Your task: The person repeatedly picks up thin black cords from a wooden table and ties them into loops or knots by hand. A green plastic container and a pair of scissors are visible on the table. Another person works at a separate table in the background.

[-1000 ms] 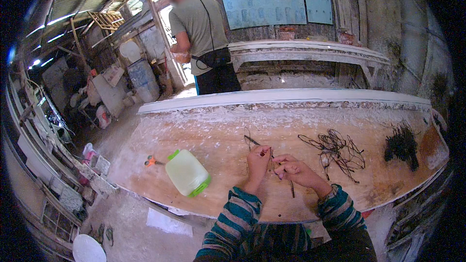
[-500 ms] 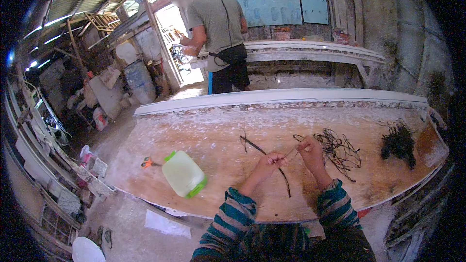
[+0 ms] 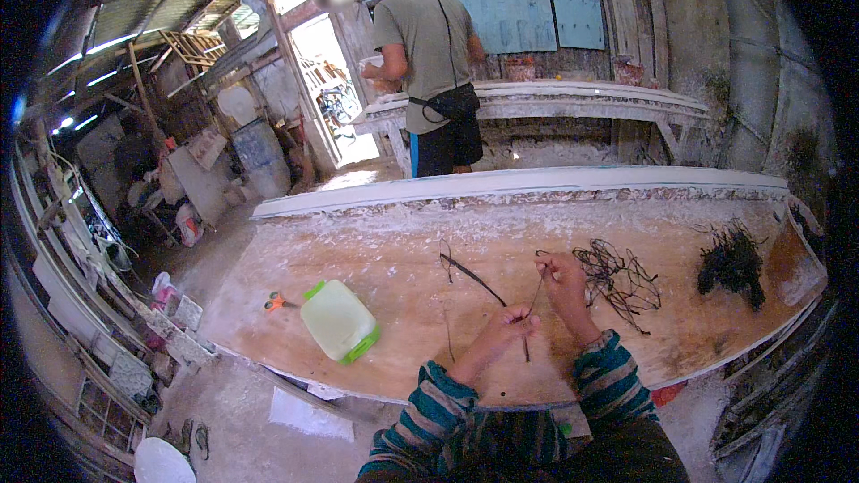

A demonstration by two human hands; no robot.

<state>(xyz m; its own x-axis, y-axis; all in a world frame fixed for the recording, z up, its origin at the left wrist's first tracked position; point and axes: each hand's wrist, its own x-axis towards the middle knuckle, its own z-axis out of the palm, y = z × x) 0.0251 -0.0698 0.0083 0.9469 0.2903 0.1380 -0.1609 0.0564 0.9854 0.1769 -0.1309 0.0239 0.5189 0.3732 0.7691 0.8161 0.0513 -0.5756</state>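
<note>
A thin dark cord (image 3: 474, 278) lies across the wooden worktable (image 3: 403, 250) and runs up between my hands. My left hand (image 3: 512, 322) pinches one stretch of it low near the table. My right hand (image 3: 564, 279) grips the cord a little farther right and higher, next to a loose tangle of dark cords (image 3: 617, 275). Both sleeves are striped teal.
A pale green lidded box (image 3: 338, 320) and orange-handled scissors (image 3: 276, 303) lie on the table's left part. A dark clump of fibres (image 3: 734, 259) sits at the right end. A person in a grey shirt (image 3: 429, 63) stands with their back turned beyond the table, at another bench (image 3: 573, 100).
My hands have risen from the table top and pulled apart, drawing the cord taut between them. The person behind has stepped right along the far bench.
</note>
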